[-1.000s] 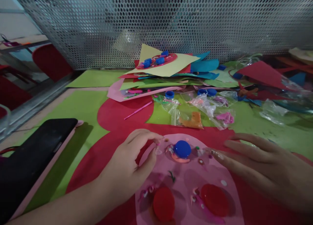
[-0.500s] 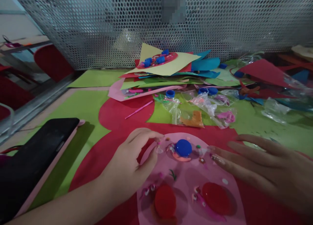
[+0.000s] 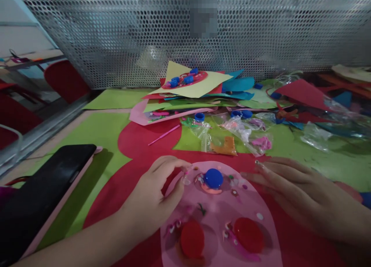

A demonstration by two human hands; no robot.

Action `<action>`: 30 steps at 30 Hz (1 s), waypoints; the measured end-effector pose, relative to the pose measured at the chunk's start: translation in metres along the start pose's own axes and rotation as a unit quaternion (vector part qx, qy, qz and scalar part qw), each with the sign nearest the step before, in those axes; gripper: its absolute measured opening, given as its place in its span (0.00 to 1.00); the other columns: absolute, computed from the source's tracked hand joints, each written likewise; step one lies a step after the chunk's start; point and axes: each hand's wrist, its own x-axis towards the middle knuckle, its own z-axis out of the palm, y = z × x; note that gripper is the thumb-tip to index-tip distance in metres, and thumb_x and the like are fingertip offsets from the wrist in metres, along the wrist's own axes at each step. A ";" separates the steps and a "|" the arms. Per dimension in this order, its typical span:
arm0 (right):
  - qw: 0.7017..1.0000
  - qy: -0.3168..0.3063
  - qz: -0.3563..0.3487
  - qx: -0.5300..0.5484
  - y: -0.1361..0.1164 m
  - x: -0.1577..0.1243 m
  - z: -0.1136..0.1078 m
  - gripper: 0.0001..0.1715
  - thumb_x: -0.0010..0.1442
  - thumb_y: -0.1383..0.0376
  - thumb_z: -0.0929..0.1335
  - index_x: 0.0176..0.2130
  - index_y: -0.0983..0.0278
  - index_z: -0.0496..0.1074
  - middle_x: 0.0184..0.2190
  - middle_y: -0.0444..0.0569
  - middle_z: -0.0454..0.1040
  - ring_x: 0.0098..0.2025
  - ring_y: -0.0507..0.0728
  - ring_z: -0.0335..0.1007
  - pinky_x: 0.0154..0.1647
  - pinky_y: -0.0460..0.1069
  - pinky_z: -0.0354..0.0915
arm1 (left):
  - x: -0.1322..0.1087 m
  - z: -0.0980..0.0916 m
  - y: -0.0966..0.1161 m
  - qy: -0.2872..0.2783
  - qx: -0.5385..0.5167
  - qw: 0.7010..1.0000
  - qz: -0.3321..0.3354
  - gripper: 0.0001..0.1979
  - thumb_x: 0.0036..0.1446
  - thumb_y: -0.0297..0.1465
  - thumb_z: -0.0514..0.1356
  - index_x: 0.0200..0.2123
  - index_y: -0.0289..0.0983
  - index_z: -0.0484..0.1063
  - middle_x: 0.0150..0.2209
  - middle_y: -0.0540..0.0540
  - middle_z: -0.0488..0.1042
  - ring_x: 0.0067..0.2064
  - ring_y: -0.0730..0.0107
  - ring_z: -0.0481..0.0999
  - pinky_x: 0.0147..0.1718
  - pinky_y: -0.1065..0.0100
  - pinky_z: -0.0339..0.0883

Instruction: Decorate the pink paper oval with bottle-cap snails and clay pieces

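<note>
A pink paper oval (image 3: pixel 214 224) lies on red paper in front of me. It bears a blue round cap (image 3: pixel 213 178), two red round caps (image 3: pixel 192 239) (image 3: pixel 249 234), and small clay bits around them. My left hand (image 3: pixel 153 193) rests at the oval's upper left edge, thumb and index finger curved with a small gap between their tips. A tiny pink bit shows near those tips; I see no firm grip on it. My right hand (image 3: pixel 307 189) hovers by the oval's upper right edge, fingers stretched out and holding nothing.
A black phone (image 3: pixel 55 185) lies at left. Beyond the oval are a pink stick (image 3: pixel 164 134), plastic bags of clay (image 3: pixel 223 145) and a blue cap (image 3: pixel 199 117). Stacked coloured papers (image 3: pixel 199 85) stand before a perforated metal panel (image 3: pixel 162 23). Scraps lie at right.
My right hand's fingers have lifted and drawn closer together near the oval's right edge. My left hand stays at the oval's left edge. The whole view has shifted slightly.
</note>
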 end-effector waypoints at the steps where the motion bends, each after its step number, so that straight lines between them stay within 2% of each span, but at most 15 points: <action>1: 1.000 -0.008 0.007 0.017 -0.001 -0.001 0.000 0.41 0.60 0.76 0.57 0.65 0.61 0.33 0.40 0.51 0.74 0.42 0.60 0.66 0.37 0.51 0.67 | 0.000 0.000 0.000 -0.001 0.001 1.000 -0.002 0.09 0.57 0.29 0.51 0.42 0.41 0.66 0.43 0.46 0.71 0.45 0.65 0.71 0.44 0.63 0.67; 4: 0.999 -0.034 0.018 0.028 -0.003 -0.002 0.000 0.39 0.60 0.76 0.57 0.64 0.59 0.36 0.41 0.52 0.72 0.41 0.58 0.67 0.36 0.50 0.68 | 0.000 0.000 0.000 0.001 0.004 1.000 -0.004 0.09 0.57 0.28 0.51 0.42 0.42 0.65 0.42 0.47 0.71 0.44 0.66 0.71 0.44 0.64 0.67; 7: 0.998 -0.035 0.030 0.030 -0.002 -0.001 -0.001 0.37 0.61 0.76 0.57 0.64 0.59 0.40 0.40 0.52 0.72 0.41 0.59 0.67 0.37 0.51 0.68 | 0.000 -0.001 0.000 0.007 0.009 1.000 0.001 0.10 0.56 0.27 0.52 0.41 0.42 0.66 0.42 0.46 0.71 0.44 0.66 0.72 0.43 0.64 0.68; 17: 0.996 -0.051 -0.067 0.012 -0.002 0.002 -0.002 0.30 0.60 0.76 0.54 0.61 0.72 0.49 0.38 0.56 0.74 0.40 0.59 0.68 0.40 0.56 0.66 | 0.001 0.000 0.000 0.004 0.012 1.000 0.001 0.09 0.57 0.28 0.52 0.42 0.41 0.66 0.43 0.45 0.71 0.45 0.64 0.72 0.43 0.62 0.68; 21: 0.997 -0.044 -0.057 0.012 -0.003 0.007 -0.004 0.30 0.60 0.77 0.54 0.61 0.70 0.49 0.34 0.53 0.74 0.36 0.57 0.68 0.38 0.54 0.66 | 0.000 0.000 -0.002 0.004 0.015 1.000 -0.004 0.09 0.57 0.30 0.52 0.41 0.41 0.66 0.42 0.45 0.71 0.44 0.64 0.72 0.43 0.62 0.68; 25: 0.997 -0.033 -0.061 0.015 -0.003 0.011 -0.005 0.27 0.59 0.75 0.56 0.58 0.73 0.54 0.31 0.53 0.72 0.34 0.58 0.66 0.38 0.55 0.65 | 0.000 -0.001 -0.003 0.000 0.024 1.000 -0.001 0.08 0.58 0.31 0.52 0.42 0.41 0.65 0.42 0.45 0.71 0.45 0.64 0.72 0.44 0.61 0.68; 30: 0.998 -0.044 -0.033 0.035 -0.004 0.014 -0.004 0.30 0.58 0.76 0.56 0.60 0.73 0.50 0.32 0.53 0.72 0.36 0.57 0.66 0.39 0.54 0.65 | 0.001 -0.003 0.002 0.001 0.033 0.999 -0.009 0.09 0.58 0.31 0.52 0.42 0.40 0.66 0.43 0.45 0.72 0.45 0.64 0.72 0.44 0.62 0.67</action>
